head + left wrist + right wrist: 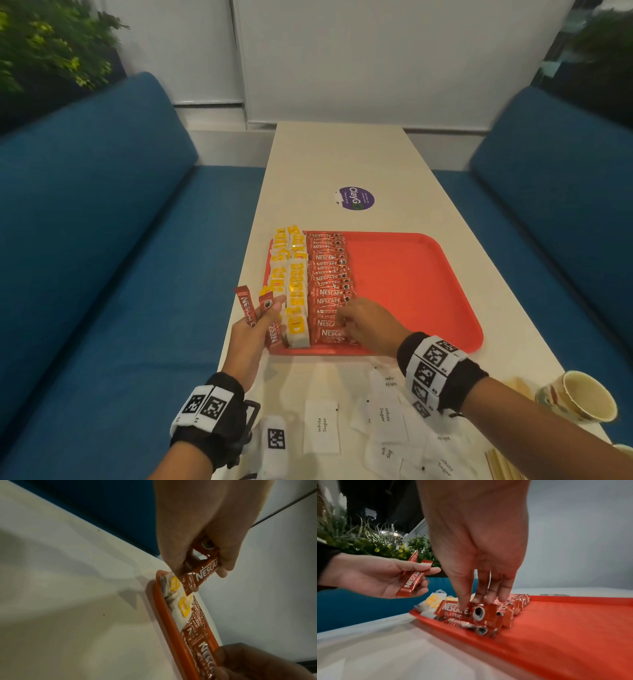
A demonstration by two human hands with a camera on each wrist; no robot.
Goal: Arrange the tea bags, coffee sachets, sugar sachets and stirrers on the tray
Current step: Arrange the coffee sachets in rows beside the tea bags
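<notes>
A red tray point(411, 274) lies on the white table. Two columns of yellow-tagged tea bags point(295, 284) fill its left side, with a column of red coffee sachets point(329, 274) beside them. My left hand point(270, 311) hovers at the tray's near left corner, holding two coffee sachets point(412, 582) between thumb and fingers. My right hand point(346, 323) reaches down onto the nearest coffee sachet point(471, 612) of the column, thumb on its printed face and fingers behind it. White sugar sachets point(322, 425) lie loose on the table near me. Wooden stirrers point(503, 462) show at the bottom right.
The tray's right half point(565, 628) is bare. A paper cup point(582, 397) stands at the near right table edge. A purple round sticker point(356, 198) marks the table beyond the tray. Blue sofas point(102, 240) flank the narrow table on both sides.
</notes>
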